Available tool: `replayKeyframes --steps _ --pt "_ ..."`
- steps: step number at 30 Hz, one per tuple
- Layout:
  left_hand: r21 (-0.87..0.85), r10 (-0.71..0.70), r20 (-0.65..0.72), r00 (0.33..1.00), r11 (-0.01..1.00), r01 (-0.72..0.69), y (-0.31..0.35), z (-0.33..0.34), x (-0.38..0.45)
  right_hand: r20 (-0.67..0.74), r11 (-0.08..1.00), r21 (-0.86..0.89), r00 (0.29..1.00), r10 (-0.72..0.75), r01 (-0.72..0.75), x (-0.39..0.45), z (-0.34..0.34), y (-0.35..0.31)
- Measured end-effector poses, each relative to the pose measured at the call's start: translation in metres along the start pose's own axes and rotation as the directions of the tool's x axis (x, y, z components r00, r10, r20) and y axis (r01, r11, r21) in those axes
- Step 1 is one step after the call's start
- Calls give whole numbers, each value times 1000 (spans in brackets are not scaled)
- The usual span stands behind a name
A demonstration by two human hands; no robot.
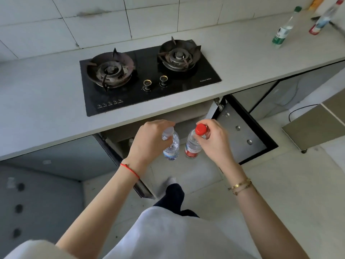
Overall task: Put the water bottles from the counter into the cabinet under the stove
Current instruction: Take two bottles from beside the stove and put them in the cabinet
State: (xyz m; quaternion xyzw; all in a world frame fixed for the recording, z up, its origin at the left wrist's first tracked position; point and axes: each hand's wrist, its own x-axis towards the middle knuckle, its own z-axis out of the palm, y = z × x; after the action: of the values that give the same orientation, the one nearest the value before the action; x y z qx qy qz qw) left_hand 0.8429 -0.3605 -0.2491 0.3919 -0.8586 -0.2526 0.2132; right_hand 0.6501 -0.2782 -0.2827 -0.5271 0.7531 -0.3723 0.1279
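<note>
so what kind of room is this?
Most likely a home kitchen: a black glass two-burner gas hob set into a pale grey counter, white wall tiles behind it, and an open cabinet door beneath.

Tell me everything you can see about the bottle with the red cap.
The red-capped bottle is a small clear plastic water bottle with a red and white label around its lower half. It hangs about upright, held by its neck and cap in the right hand, in front of the open cabinet under the stove, above the floor. It sits close beside the other held bottle; whether they touch is unclear.
</note>
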Motion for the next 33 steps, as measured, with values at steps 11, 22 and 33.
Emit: replayKeyframes --steps 11,22,33 --pt "67 -256 -49 965 964 259 -32 34 56 245 993 11 963 -114 115 92 46 42" --pt "-34 -424 -134 895 905 424 -77 79 86 419 988 62 895 -153 140 150 106 83" --pt "-98 -567 -242 787 821 562 -179 223 92 500 974 41 839 -215 225 162 239 193"
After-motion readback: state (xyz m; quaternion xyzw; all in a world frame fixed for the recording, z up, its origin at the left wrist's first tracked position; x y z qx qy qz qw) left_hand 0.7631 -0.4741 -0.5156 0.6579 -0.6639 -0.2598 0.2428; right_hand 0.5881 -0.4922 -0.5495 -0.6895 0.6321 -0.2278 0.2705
